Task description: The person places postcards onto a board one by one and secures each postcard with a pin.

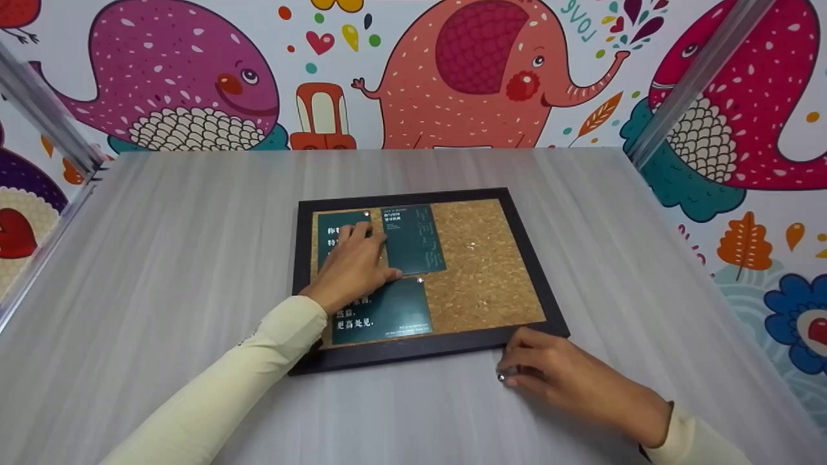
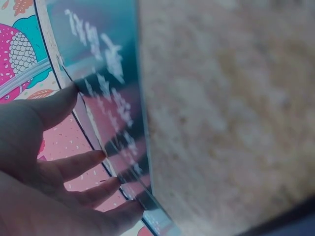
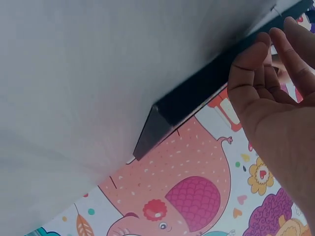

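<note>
A cork board point(image 1: 484, 284) in a black frame point(image 1: 413, 352) lies on the table, bearing dark green cards with white lettering. My left hand point(image 1: 352, 268) rests over the upper-left card point(image 1: 327, 223), its thumb near the lower card point(image 1: 394, 316) and its fingertips beside the upper-middle card point(image 1: 410, 239). In the left wrist view the fingers of that hand point(image 2: 59, 162) are spread and touch a card point(image 2: 125, 105). Just off the frame's near right corner, my right hand point(image 1: 562, 371) pinches a small silver pushpin point(image 1: 501, 376) between thumb and fingers.
Silver pins stand in the upper-left card's corner point(image 1: 367, 214) and the lower card's corner point(image 1: 420, 280). The wood-grain table point(image 1: 194, 226) extends around the board. Metal posts point(image 1: 701, 81) rise at the table's sides before a patterned elephant wall point(image 1: 413, 97).
</note>
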`<state>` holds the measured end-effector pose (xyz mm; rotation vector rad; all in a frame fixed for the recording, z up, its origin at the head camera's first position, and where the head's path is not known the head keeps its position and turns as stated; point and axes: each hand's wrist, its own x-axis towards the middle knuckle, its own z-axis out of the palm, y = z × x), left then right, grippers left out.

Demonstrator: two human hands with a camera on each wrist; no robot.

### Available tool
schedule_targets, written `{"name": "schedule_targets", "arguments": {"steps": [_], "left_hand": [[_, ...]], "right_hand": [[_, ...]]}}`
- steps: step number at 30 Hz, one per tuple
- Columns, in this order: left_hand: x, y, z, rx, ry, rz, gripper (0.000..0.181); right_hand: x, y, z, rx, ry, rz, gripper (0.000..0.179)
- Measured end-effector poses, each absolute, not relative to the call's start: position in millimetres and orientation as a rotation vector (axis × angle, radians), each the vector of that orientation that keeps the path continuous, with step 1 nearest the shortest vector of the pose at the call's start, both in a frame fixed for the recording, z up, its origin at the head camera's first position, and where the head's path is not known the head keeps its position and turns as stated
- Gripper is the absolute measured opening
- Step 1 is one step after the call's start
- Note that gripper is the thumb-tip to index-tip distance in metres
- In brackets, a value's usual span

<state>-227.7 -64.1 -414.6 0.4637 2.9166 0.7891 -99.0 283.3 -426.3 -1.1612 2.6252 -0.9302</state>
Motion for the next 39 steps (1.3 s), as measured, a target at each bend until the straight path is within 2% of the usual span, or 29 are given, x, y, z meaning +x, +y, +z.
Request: {"name": "schedule_targets", "arguments": {"steps": [14,22,27,31,36,39], "left_hand": [[-227.1,-64.7,-413.8,0.460,2.906,0.790,0.068],[-227.1,-65.5,-413.6,0.465,2.903,0.789,0.068],[-228.2,-64.9,-413.9,0.473,2.907,0.750,0.068],[-228.6,-64.4,-414.2,0.474,2.911,0.732,0.067],[-228.8,-64.2,-415.0,0.471,2.910,0.752,0.068],[-228.6,-64.3,-414.8,0.466,2.906,0.760,0.069]], "right_hand": [[-96.6,279.5,-434.4,-1.246,2.633,-0.951,0.028],[-94.8,278.3,-433.5,-1.185,2.647,-1.062,0.042],[-94.1,279.3,-434.2,-1.169,2.651,-1.141,0.043],[-95.3,280.2,-433.9,-1.122,2.618,-1.171,0.040],[-99.4,282.9,-434.2,-1.164,2.496,-1.206,0.018],[-102.2,284.4,-435.4,-1.253,2.446,-1.232,0.013]]}}
